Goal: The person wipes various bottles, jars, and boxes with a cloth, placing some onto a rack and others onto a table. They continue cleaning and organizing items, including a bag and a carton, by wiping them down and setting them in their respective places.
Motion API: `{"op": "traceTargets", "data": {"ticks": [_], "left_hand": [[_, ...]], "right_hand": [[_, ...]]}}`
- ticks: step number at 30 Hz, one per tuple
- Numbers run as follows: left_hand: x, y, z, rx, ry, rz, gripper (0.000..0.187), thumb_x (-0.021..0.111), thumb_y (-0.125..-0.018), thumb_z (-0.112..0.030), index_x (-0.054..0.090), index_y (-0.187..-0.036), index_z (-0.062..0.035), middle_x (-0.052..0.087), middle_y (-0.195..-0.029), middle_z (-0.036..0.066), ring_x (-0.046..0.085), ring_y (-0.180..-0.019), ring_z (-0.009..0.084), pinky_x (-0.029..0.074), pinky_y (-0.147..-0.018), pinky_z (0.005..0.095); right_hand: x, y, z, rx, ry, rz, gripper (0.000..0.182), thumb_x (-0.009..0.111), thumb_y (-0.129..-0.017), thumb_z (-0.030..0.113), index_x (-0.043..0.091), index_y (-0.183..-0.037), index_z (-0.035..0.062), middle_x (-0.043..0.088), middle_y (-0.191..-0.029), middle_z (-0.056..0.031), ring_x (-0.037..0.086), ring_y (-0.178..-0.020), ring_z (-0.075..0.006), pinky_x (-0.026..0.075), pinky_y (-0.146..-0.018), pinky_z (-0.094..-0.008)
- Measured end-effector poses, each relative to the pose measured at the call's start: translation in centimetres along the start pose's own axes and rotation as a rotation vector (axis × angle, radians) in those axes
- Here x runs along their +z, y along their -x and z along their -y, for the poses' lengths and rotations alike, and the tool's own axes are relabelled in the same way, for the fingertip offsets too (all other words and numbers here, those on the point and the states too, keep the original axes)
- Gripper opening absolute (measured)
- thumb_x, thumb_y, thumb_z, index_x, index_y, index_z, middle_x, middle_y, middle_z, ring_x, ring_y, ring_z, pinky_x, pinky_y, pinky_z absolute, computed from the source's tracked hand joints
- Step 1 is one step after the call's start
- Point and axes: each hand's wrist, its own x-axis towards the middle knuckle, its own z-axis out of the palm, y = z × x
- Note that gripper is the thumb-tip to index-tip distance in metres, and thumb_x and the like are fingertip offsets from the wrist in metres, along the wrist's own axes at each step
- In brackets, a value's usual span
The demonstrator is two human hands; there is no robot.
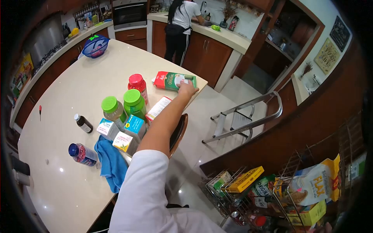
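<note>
My left hand (pixel 187 89) reaches across the table corner. Its fingers are closed on the right end of a red and green pouch (pixel 169 80) marked "ORIGINAL", which lies flat. Closest to that arm are a white and red box (pixel 158 108), a red-lidded jar (pixel 136 83), two green-lidded jars (pixel 134 101) and several small cartons (pixel 123 141). A blue cloth (pixel 110 163) hangs over the table edge near my sleeve. At the lower right, a dim, partly hidden patch by the rack may be my right hand (pixel 328 228); its fingers cannot be made out.
A dark bottle (pixel 83 123), a blue-capped bottle (pixel 82 154) and a blue basket (pixel 95 46) stand on the table (pixel 58 163). A step stool (pixel 243 120) is on the floor. Wire racks (pixel 287 186) hold packages at right. Another person (pixel 181 31) works at the sink.
</note>
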Motion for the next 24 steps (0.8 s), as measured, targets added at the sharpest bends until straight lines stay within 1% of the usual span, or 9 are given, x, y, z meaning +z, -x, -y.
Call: {"op": "traceTargets", "data": {"ticks": [2,6,8,10,15,18,19,20,24], "left_hand": [[-0.4,0.4,0.2,-0.049,0.037,-0.093,0.05,0.046,-0.093,-0.01,0.036,-0.138,-0.0271,0.033,-0.14,0.024,0.06,-0.084,0.0537,0.043,-0.081,0.065],[-0.3,1.7,0.2,-0.086,0.166,-0.099,0.046,0.052,-0.089,-0.011,0.042,-0.133,-0.0211,0.035,-0.139,0.022,0.057,-0.099,0.0529,0.049,-0.079,0.0594],[0.4,2.9,-0.2,-0.149,0.102,-0.184,0.045,0.057,-0.087,-0.018,0.046,-0.13,-0.0167,0.039,-0.138,0.022,0.05,-0.11,0.0527,0.048,-0.081,0.0591],[0.4,2.9,-0.7,-0.152,0.121,-0.164,0.047,0.061,-0.082,-0.022,0.049,-0.126,-0.0148,0.04,-0.135,0.026,0.055,-0.111,0.0418,0.047,-0.084,0.0571],[-2.3,6.4,-4.5,-0.205,0.064,0.011,0.047,0.058,-0.085,-0.025,0.047,-0.129,-0.0148,0.04,-0.137,0.024,0.05,-0.116,0.0424,0.044,-0.086,0.0608],[-1.5,6.1,-4.8,-0.142,0.105,0.043,0.058,0.054,-0.087,-0.026,0.033,-0.141,-0.0205,0.036,-0.14,0.022,0.044,-0.122,0.0436,0.036,-0.091,0.0671],[0.2,4.7,-4.8,-0.323,0.123,-0.083,0.066,0.056,-0.086,-0.027,0.025,-0.145,-0.0221,0.032,-0.143,0.021,0.037,-0.126,0.0452,0.032,-0.092,0.0697],[1.3,3.8,-5.0,-0.498,0.14,-0.209,0.075,0.057,-0.085,-0.029,0.017,-0.148,-0.0237,0.029,-0.145,0.02,0.031,-0.13,0.0467,0.027,-0.094,0.0724],[-0.6,4.9,-4.9,-0.452,0.395,-0.024,0.061,0.044,-0.094,-0.02,0.017,-0.148,-0.0242,0.013,-0.152,0.02,0.014,-0.136,0.0495,0.012,-0.096,0.0765]], "right_hand": [[1.9,1.2,0.7,-1.27,1.076,-0.273,0.034,0.049,-0.095,0.02,0.048,-0.118,-0.005,0.057,-0.102,-0.0158,0.058,-0.083,-0.022,0.049,-0.08,-0.0341],[2.1,2.2,0.4,-1.224,0.944,-0.37,0.033,0.046,-0.097,0.019,0.049,-0.12,-0.0053,0.059,-0.096,-0.0158,0.059,-0.077,-0.0224,0.05,-0.071,-0.0301],[1.0,1.7,-0.6,-1.131,0.559,-0.103,0.028,0.044,-0.097,0.013,0.052,-0.117,-0.0059,0.061,-0.091,-0.0159,0.06,-0.074,-0.0225,0.05,-0.064,-0.0294],[1.5,1.8,-0.7,-1.147,0.611,-0.147,0.027,0.043,-0.097,0.011,0.052,-0.117,-0.0063,0.061,-0.092,-0.0166,0.059,-0.073,-0.0221,0.049,-0.063,-0.0294],[1.7,1.4,-1.0,-1.211,0.726,-0.126,0.034,0.045,-0.097,0.012,0.043,-0.125,-0.0062,0.059,-0.103,-0.0193,0.059,-0.074,-0.0226,0.049,-0.065,-0.03],[2.3,1.0,-1.9,-1.11,0.536,-0.05,0.035,0.046,-0.096,0.011,0.04,-0.127,-0.0049,0.058,-0.102,-0.0196,0.059,-0.079,-0.0238,0.05,-0.066,-0.0311],[0.9,0.2,-4.1,-0.912,0.409,-0.016,0.038,0.048,-0.095,0.011,0.036,-0.129,-0.0027,0.056,-0.103,-0.0203,0.057,-0.083,-0.0247,0.049,-0.068,-0.0316],[-0.5,-0.7,-5.4,-0.913,0.414,-0.016,0.038,0.048,-0.095,0.011,0.036,-0.129,-0.0027,0.056,-0.103,-0.0203,0.057,-0.083,-0.0247,0.049,-0.068,-0.0316],[1.9,0.4,-3.4,-1.134,0.628,0.106,0.036,0.05,-0.094,0.007,0.039,-0.127,-0.0026,0.057,-0.098,-0.0199,0.055,-0.077,-0.0232,0.048,-0.065,-0.0301]]}}
